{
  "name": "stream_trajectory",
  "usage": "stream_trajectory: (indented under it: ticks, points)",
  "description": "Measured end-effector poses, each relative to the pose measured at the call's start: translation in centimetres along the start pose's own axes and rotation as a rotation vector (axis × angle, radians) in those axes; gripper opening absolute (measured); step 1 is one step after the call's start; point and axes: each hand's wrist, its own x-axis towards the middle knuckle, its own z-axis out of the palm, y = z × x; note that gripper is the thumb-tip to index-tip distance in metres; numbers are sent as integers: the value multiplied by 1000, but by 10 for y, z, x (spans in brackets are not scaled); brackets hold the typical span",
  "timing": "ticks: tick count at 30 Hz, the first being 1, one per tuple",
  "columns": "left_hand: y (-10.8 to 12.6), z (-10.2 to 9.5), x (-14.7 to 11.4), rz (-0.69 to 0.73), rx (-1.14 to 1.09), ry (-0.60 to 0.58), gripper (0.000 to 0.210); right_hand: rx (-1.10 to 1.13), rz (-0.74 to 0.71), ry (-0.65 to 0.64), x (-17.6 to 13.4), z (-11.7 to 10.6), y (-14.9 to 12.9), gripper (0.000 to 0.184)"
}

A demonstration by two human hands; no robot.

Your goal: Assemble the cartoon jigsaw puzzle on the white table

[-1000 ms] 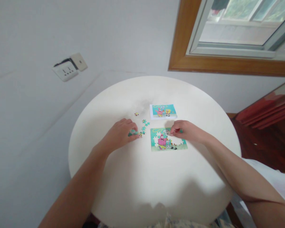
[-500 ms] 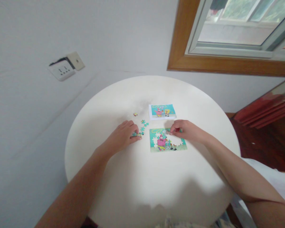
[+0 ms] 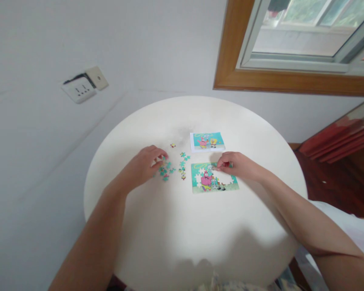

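Observation:
A partly filled jigsaw puzzle (image 3: 206, 184) with a turquoise cartoon scene lies flat on the white table, with white gaps at its left and right. My right hand (image 3: 232, 162) is pinched over its upper right part, thumb and forefinger on what looks like a small puzzle piece, mostly hidden by the fingers. To the left, my left hand (image 3: 145, 163) hovers at a cluster of loose puzzle pieces (image 3: 165, 171), thumb and fingers apart. More loose pieces (image 3: 182, 163) lie in a strip between that cluster and the puzzle.
Behind the puzzle is a reference picture card (image 3: 208, 141) showing the same scene. A single puzzle piece (image 3: 172, 145) lies apart, left of the card. The round white table (image 3: 194, 234) stands against a wall with a socket (image 3: 80, 89) and a wood-framed window (image 3: 227, 76).
My left hand has moved left from the strip of pieces and its fingers now uncover the cluster. A yellowish piece in the strip is now in full view. My right hand stays nearly still.

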Motion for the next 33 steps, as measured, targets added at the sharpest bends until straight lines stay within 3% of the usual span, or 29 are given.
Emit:
stream_trajectory:
  ticks: [4,12,20,33]
  points:
    - [-16,-11,-2,-59,92,37,26,-8,3,-3,0,0,-1,16]
    - [-18,-9,-5,-78,82,-11,32,6,16,-3,1,2,0,17]
    - [-24,-5,-7,-198,61,-181,34,32,6,-3,1,3,3,20]
    - [-20,2,-5,-153,81,-182,27,40,3,9,0,3,0,21]
